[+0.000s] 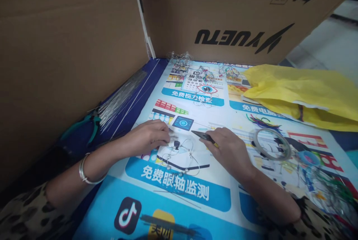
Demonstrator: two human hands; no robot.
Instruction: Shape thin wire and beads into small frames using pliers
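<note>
My left hand (153, 135), a silver bangle on its wrist, is closed in a pinch on a thin wire loop with beads (186, 173). The loop hangs down over the printed poster (218, 128), bent into several curves with small clear or silvery beads along it. To the right, my right hand (228, 150) is wrapped round a pair of pliers (201, 135) with dark pointed jaws and a bit of yellow on the handle. The jaws point left towards my left hand, a short gap away from it. Whether the jaws are closed is too small to tell.
Tall cardboard panels (218, 9) stand behind and at left. A bundle of straight wires (123, 96) lies beside green-handled pliers (96, 122). At right are a yellow bag (302, 87), a tape roll (256, 143), coloured strips (264, 121) and tangled wire (321, 188). Wire pieces (205, 74) lie at the back.
</note>
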